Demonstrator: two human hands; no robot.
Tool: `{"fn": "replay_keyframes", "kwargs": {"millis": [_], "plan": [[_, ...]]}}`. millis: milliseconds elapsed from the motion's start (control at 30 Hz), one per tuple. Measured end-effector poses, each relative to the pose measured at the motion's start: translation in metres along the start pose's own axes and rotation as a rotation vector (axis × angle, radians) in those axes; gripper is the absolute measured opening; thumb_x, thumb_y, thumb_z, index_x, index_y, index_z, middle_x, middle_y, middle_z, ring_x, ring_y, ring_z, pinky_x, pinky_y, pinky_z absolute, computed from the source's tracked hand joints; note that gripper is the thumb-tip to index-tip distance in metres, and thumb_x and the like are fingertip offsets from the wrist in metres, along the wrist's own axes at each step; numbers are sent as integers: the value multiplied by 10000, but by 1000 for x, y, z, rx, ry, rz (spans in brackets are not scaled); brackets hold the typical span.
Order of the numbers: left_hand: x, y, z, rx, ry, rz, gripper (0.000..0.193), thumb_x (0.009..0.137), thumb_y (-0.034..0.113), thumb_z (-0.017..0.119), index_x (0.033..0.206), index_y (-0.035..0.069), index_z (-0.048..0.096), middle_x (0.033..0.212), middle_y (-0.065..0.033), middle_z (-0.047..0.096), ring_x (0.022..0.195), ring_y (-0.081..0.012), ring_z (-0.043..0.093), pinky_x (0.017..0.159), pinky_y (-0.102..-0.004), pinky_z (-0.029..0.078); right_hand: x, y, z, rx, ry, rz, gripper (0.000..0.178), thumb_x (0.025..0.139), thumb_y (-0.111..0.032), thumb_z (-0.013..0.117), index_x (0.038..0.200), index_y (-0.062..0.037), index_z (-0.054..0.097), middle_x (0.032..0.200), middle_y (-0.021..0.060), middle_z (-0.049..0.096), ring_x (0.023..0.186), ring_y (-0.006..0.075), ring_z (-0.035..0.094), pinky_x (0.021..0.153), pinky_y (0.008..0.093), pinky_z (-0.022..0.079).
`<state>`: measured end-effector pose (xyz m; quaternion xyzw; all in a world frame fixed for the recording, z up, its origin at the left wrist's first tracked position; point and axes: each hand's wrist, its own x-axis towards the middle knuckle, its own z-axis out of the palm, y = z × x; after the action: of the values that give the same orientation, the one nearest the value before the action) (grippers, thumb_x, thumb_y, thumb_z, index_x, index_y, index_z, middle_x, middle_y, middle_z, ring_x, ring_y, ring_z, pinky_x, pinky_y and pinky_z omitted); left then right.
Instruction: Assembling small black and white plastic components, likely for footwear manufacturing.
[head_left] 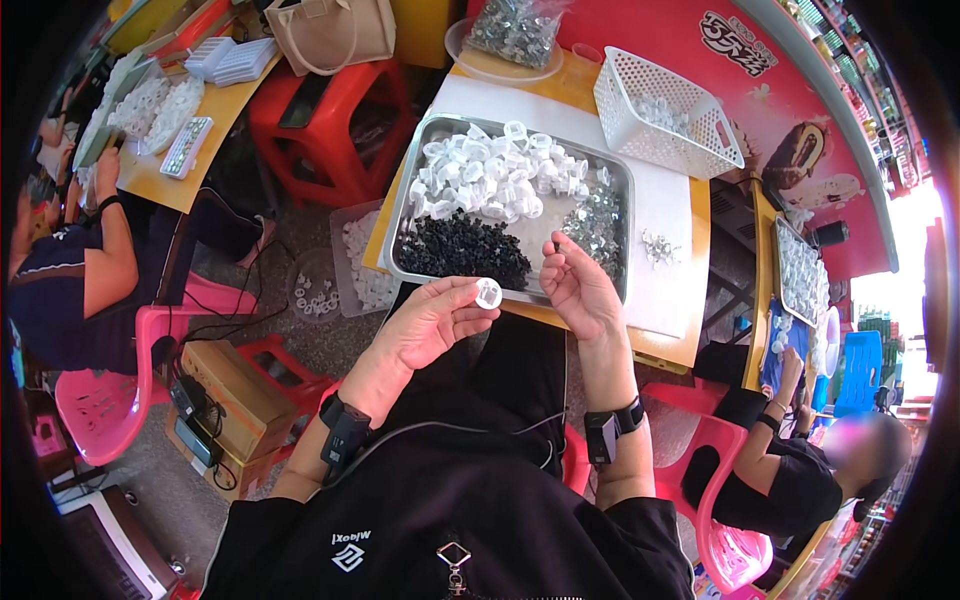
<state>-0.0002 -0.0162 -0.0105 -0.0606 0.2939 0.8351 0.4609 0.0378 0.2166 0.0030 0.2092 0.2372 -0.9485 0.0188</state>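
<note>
My left hand point(428, 318) is closed in a pinch on a round white plastic part point(488, 293), whose face shows a square recess. To its right, my right hand point(582, 295) has thumb and forefinger pressed together around a tiny dark piece point(557, 246); its exact kind is too small to tell. Both hands are over the near edge of a metal tray point(628, 240). Inside the tray lie a heap of white plastic caps point(490, 170), a pile of small black parts point(465, 250) and a spread of small shiny metal pieces point(597, 225).
A white perforated basket point(665, 110) stands behind the tray to the right, near a bag of metal pieces point(515, 30). Loose pieces point(660, 247) lie on the white sheet. A red stool point(325, 130) is at the left. People work at tables on both sides.
</note>
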Motion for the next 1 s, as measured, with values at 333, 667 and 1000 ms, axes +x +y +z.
{"fn": "replay_keyframes", "kwargs": {"millis": [333,667,1000], "plan": [[0,-1,-3,-8,7,-4,207,932,117,595,1106,7,617,1046,-132,675,950,-241,682,834,-329,577,-6,3,5,-40,130,-10,194,910,-92,626,1074,7,597,978,117,659,768,110,635,708,255,552],[2,-3,-6,-12,28,-13,205,932,113,594,1108,10,616,1045,-132,676,948,-246,682,833,-334,578,-6,1,-7,-43,41,3,154,903,-96,637,1015,6,611,932,110,662,742,112,633,686,251,550],[1,-3,-6,-29,25,-6,208,922,106,607,1106,10,621,1043,-137,677,947,-252,683,831,-338,580,-6,5,-8,-39,46,-33,77,910,-72,618,977,-36,608,895,86,644,722,113,607,681,260,534]]}}
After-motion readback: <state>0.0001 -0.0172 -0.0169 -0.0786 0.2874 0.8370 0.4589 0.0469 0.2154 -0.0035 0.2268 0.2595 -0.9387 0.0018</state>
